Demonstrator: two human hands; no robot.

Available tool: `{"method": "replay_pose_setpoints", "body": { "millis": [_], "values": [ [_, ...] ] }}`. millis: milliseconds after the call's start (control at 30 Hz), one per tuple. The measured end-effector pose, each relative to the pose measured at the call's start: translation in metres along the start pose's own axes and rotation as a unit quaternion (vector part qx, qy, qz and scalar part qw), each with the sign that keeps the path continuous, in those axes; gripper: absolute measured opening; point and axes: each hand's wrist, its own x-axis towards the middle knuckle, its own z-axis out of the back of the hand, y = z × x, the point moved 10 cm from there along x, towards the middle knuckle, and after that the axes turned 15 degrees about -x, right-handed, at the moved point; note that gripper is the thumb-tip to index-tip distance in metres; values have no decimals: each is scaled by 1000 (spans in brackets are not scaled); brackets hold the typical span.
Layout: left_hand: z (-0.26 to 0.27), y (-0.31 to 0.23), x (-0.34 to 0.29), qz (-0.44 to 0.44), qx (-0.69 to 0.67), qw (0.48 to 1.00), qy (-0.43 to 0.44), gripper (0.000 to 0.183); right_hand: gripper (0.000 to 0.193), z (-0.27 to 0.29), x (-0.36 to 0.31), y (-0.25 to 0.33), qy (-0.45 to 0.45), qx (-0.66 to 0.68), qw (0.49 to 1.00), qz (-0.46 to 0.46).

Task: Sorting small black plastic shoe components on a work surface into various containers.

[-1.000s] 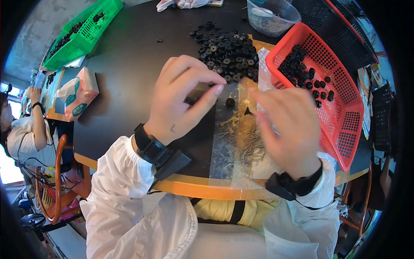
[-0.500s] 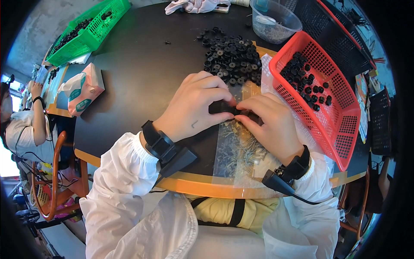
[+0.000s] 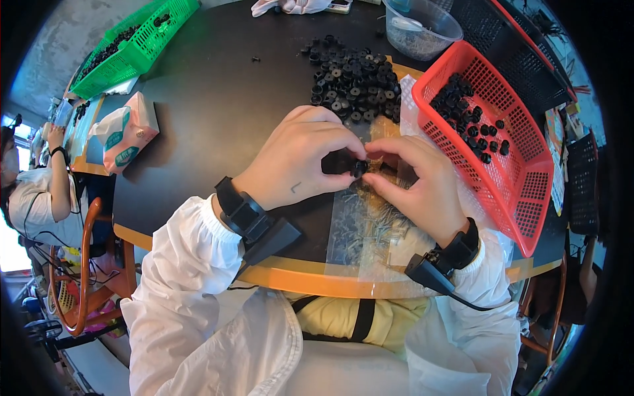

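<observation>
A small round black plastic cap (image 3: 359, 168) is held up between my two hands, just above the near part of the table. My left hand (image 3: 300, 155) pinches it from the left between thumb and fingertips. From the other side, the thumb and forefinger of my right hand (image 3: 422, 171) close on its right edge. Just beyond my fingers lies a heap of similar black caps (image 3: 353, 82). Thin metal pins (image 3: 376, 231) are scattered on a clear plastic sheet below my right hand. To the right, a red basket (image 3: 528, 191) holds more black caps.
A clear plastic bowl (image 3: 436, 30) stands beyond the heap, near dark baskets (image 3: 522, 56). On the left are a tissue pack (image 3: 129, 132) and a green basket (image 3: 112, 76) of black parts. Another person (image 3: 46, 191) sits at the far left. The table's orange edge (image 3: 297, 280) runs before me.
My fingertips have parted a little, so the black cap between them now shows. The right forefinger has lifted away from the thumb. The view has shifted slightly.
</observation>
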Motion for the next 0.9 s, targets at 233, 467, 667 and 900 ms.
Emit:
{"method": "replay_pose_setpoints", "body": {
  "millis": [233, 467, 667, 900],
  "values": [
    [2, 0, 2, 30, 15, 999, -6, 23, 30, 8, 0, 17, -25, -134, 988, 78],
    [9, 8, 2, 34, -3, 998, -52, 26, 20, -22, -15, 45, 42, -149, 959, 235],
    [5, 4, 3, 19, 0, 999, -27, 26, 15, -17, -14, 44, 14, -167, 958, 231],
    [5, 7, 1, 46, -66, 996, -28, 28, 13, 2, -4, 18, -31, -77, 991, 106]
  ]
}}
